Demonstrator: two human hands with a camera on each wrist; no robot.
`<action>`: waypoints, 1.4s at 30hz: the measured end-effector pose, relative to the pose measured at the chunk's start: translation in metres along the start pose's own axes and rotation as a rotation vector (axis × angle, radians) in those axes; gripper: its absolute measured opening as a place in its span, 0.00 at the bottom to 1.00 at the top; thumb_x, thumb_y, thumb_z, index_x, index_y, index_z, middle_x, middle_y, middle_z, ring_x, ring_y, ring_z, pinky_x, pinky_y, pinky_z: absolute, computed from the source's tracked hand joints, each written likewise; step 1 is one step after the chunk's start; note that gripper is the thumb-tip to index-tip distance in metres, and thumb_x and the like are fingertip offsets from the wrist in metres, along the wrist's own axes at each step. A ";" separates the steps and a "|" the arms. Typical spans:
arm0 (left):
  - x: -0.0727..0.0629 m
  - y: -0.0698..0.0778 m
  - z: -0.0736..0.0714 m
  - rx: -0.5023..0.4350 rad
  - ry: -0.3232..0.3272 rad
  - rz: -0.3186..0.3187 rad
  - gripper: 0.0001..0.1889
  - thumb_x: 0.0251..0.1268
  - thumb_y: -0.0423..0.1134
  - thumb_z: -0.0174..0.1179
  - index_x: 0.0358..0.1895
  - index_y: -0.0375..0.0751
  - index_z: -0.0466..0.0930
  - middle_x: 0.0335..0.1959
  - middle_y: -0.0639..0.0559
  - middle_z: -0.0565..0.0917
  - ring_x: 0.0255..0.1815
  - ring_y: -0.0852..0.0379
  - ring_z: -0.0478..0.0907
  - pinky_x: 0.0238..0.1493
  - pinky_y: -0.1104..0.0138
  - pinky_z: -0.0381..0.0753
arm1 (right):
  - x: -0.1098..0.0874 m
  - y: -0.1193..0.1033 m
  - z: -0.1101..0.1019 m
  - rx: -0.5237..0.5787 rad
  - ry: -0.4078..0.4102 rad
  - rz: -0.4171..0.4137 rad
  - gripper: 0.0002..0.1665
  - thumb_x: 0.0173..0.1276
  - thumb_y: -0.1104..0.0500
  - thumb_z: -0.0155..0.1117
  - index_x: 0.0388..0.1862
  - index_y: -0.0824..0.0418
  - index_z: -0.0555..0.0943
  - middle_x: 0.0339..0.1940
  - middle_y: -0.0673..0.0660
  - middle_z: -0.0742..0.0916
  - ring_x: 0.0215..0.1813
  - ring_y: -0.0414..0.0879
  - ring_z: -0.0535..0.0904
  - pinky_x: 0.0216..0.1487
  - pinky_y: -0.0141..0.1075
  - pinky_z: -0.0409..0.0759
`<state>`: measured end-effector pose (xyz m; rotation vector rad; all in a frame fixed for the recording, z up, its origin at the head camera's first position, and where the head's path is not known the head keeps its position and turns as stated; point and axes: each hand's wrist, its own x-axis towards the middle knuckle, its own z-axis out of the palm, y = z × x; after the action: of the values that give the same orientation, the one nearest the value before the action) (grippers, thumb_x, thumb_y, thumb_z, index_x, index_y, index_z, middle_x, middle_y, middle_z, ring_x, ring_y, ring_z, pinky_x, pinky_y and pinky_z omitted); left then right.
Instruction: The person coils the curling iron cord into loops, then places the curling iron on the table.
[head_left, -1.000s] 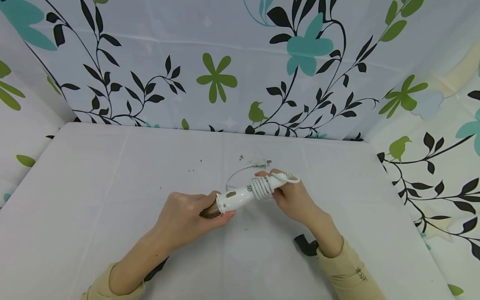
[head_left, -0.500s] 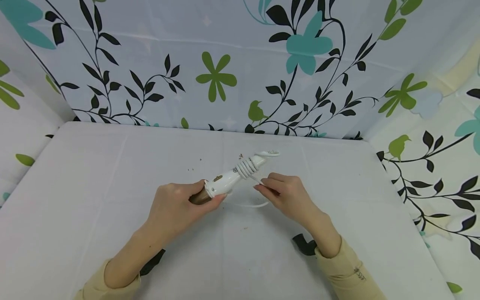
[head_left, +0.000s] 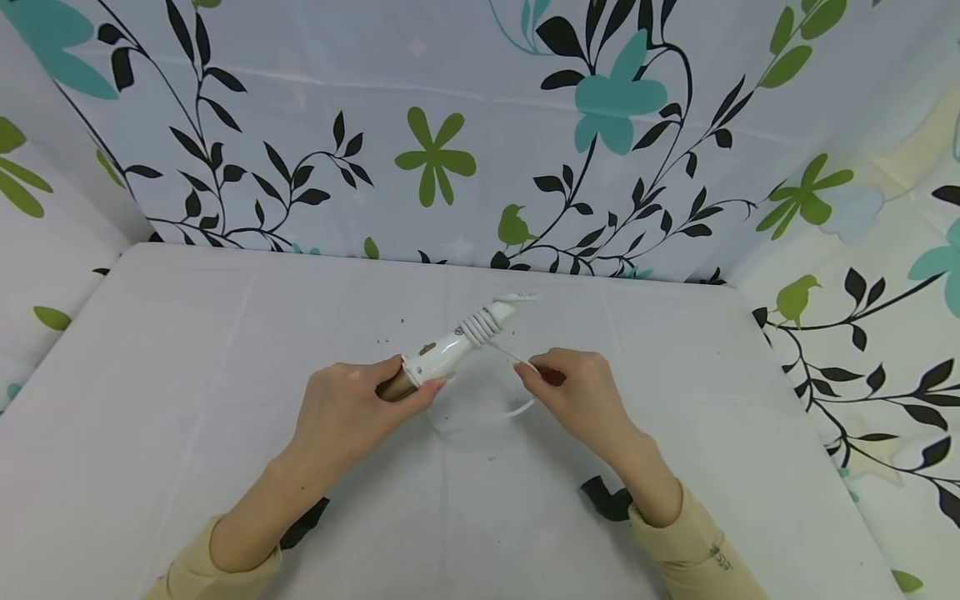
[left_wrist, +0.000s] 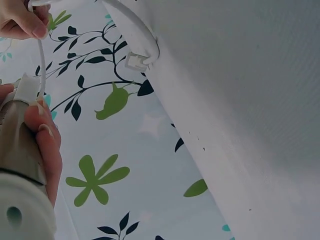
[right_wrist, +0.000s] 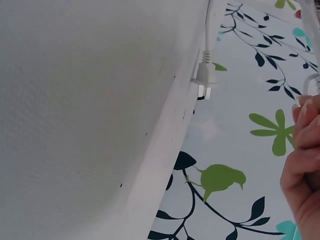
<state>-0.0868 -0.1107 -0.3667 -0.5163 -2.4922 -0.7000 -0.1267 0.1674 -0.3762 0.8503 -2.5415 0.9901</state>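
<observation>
A white electric hand appliance (head_left: pixel 441 356) with a brownish-gold end slants up to the right above the table; its exact kind is unclear. My left hand (head_left: pixel 345 408) grips it round the brownish end, which shows as a barrel (left_wrist: pixel 17 140) in the left wrist view. White cord (head_left: pixel 477 327) is coiled around its upper part, with a short loop at the tip. My right hand (head_left: pixel 573 387), just to the right, pinches a loose stretch of this cord between thumb and fingers. A two-pin plug (right_wrist: pixel 205 75) hangs at the cord's end in the right wrist view.
The white-covered table (head_left: pixel 225 350) bears small dark specks (head_left: pixel 382 341). A curtain (head_left: pixel 300 100) patterned with leaves and flowers hangs behind it and at both sides. Black straps (head_left: pixel 606 498) sit by the wrists.
My right hand has come away from the coiled end and now pulls a length of cord out below it. The appliance has shifted left and tilted more upright. The plug has left the table.
</observation>
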 end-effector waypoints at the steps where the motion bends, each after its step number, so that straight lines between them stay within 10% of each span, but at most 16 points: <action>1: 0.000 0.000 0.000 0.001 -0.006 -0.009 0.18 0.49 0.51 0.75 0.21 0.42 0.80 0.08 0.62 0.59 0.12 0.68 0.51 0.15 0.72 0.50 | 0.000 -0.001 0.000 0.014 -0.006 -0.004 0.02 0.64 0.63 0.73 0.31 0.60 0.88 0.20 0.46 0.80 0.22 0.35 0.69 0.23 0.28 0.68; 10: 0.002 -0.007 -0.001 0.020 -0.012 -0.068 0.19 0.51 0.53 0.73 0.20 0.43 0.78 0.08 0.60 0.60 0.11 0.65 0.53 0.14 0.70 0.53 | -0.001 0.000 -0.003 0.058 -0.093 -0.095 0.08 0.64 0.67 0.71 0.42 0.62 0.85 0.28 0.46 0.76 0.29 0.37 0.70 0.27 0.32 0.72; 17: 0.003 -0.007 -0.001 0.015 -0.062 -0.103 0.21 0.54 0.54 0.71 0.19 0.44 0.76 0.09 0.61 0.56 0.11 0.65 0.52 0.14 0.70 0.52 | 0.000 0.001 -0.004 -0.248 0.060 -0.265 0.09 0.60 0.70 0.73 0.40 0.65 0.86 0.34 0.55 0.80 0.32 0.45 0.71 0.30 0.33 0.72; 23: 0.002 -0.005 0.001 0.012 -0.076 -0.092 0.20 0.53 0.53 0.72 0.21 0.43 0.78 0.10 0.61 0.55 0.12 0.66 0.50 0.15 0.71 0.50 | 0.001 0.002 -0.006 -0.354 0.159 -0.235 0.08 0.61 0.71 0.72 0.39 0.64 0.85 0.35 0.57 0.79 0.31 0.48 0.70 0.29 0.35 0.71; 30: 0.001 -0.002 0.001 0.039 -0.043 -0.033 0.22 0.51 0.51 0.74 0.19 0.44 0.72 0.11 0.62 0.52 0.13 0.67 0.47 0.16 0.72 0.47 | 0.001 0.001 -0.004 -0.332 0.158 -0.121 0.06 0.59 0.69 0.75 0.35 0.67 0.87 0.32 0.58 0.77 0.30 0.47 0.71 0.29 0.35 0.72; 36: 0.001 -0.005 0.002 0.061 -0.027 -0.056 0.22 0.52 0.51 0.74 0.18 0.43 0.73 0.09 0.61 0.55 0.11 0.65 0.50 0.15 0.71 0.49 | -0.001 -0.007 -0.002 -0.209 -0.005 -0.007 0.05 0.59 0.65 0.76 0.33 0.66 0.88 0.24 0.51 0.75 0.26 0.41 0.71 0.26 0.28 0.69; 42: 0.002 -0.009 0.001 0.074 -0.034 -0.103 0.20 0.53 0.52 0.74 0.21 0.41 0.79 0.08 0.58 0.60 0.10 0.63 0.54 0.13 0.69 0.53 | 0.000 -0.011 -0.002 -0.091 -0.082 -0.152 0.05 0.58 0.65 0.77 0.33 0.63 0.88 0.24 0.48 0.75 0.27 0.39 0.71 0.26 0.26 0.68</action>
<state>-0.0934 -0.1169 -0.3697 -0.3785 -2.5805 -0.6400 -0.1198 0.1626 -0.3696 1.0591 -2.5225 0.8036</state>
